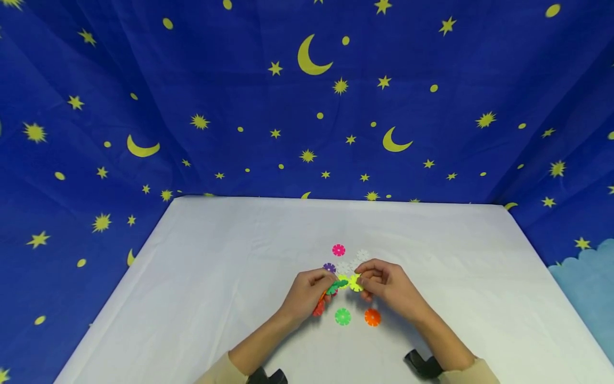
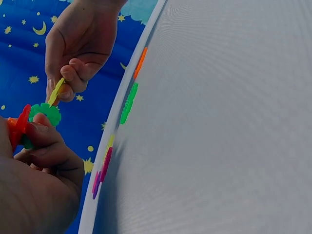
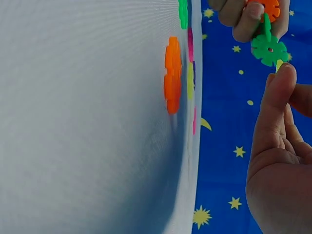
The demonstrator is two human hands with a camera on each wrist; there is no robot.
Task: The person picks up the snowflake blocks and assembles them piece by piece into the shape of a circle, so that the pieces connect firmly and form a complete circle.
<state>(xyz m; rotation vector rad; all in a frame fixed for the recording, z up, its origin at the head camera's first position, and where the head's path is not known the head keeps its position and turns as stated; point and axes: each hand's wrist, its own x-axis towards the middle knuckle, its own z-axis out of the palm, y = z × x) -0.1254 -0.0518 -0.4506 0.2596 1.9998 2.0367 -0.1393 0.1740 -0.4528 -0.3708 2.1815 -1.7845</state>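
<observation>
My left hand (image 1: 305, 294) holds a small chain of joined notched plastic discs. In it are a red disc (image 2: 20, 127), an orange disc (image 3: 271, 9) and green discs, one green disc (image 3: 269, 49) facing outward. Between thumb and fingers, my right hand (image 1: 390, 288) pinches a yellow disc (image 1: 354, 282). The yellow disc's edge meets the rim of that green disc in the left wrist view; whether it sits in a slot I cannot tell. Both hands are raised over the white table. Fingers partly hide the chain.
Loose discs lie on the white tabletop (image 1: 216, 266): a pink disc (image 1: 338, 250), a purple disc (image 1: 329, 268), several white discs (image 1: 362, 255), a light green disc (image 1: 342, 317) and an orange disc (image 1: 372, 318). Blue star-patterned cloth (image 1: 249, 96) surrounds the table's back and sides.
</observation>
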